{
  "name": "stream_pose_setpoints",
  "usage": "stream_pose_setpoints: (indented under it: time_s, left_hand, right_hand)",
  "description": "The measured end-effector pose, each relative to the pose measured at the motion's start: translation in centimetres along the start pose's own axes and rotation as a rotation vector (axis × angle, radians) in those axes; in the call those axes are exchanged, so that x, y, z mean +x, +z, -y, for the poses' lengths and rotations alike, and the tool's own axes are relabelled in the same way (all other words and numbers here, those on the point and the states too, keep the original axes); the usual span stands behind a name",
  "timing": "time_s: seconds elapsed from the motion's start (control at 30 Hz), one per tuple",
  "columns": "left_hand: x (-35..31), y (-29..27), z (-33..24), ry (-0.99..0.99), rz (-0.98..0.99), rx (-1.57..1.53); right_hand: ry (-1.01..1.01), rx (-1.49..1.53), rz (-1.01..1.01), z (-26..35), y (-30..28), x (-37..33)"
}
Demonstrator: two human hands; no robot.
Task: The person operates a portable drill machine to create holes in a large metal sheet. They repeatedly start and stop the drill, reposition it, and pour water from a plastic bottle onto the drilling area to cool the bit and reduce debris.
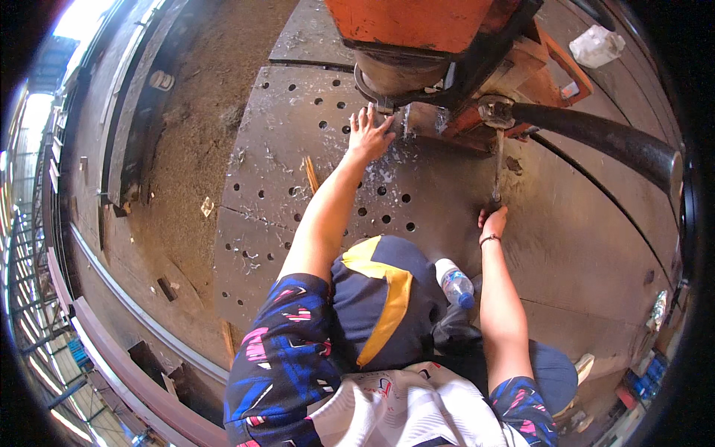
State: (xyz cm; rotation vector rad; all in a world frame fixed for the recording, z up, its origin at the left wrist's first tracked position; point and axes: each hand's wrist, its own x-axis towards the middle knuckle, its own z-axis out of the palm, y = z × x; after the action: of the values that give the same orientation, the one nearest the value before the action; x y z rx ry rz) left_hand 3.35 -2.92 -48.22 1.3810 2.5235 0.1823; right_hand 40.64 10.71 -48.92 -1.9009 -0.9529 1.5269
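My left hand (370, 135) reaches forward over a dark steel plate (298, 194) drilled with several round holes and strewn with metal shavings. Its fingers are spread, and the fingertips come up to a small metal piece (384, 106) beneath an orange drilling machine (410, 26). Whether they press on that piece I cannot tell. To the right, my right hand (493, 220) is closed around the lower end of a thin metal lever (498, 167). The lever runs from a hub (497, 112) on the machine's side. Between my arms is my bent knee (376, 298) in navy trousers with a yellow stripe.
A plastic water bottle (456, 285) with a blue cap lies beside my knee. A thick dark bar (603, 138) sticks out right of the hub, and a black cable (596, 186) crosses the plate. A crumpled white bag (596, 46) lies far right; brown ground (186, 149) is left.
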Motion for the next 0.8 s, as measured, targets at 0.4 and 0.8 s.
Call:
stream_pose_setpoints:
  time_s: [0.4,0.8]
  left_hand:
    - [-1.6,1.2,1.9,0.062,-0.31,-0.111]
    - [-1.4,-1.0,1.1,0.272,-0.127,-0.138]
  right_hand:
    - [-0.021,-0.004,-0.036,-0.9,0.1,1.4]
    - [-0.02,0.041,0.028,0.0,0.5,0.0]
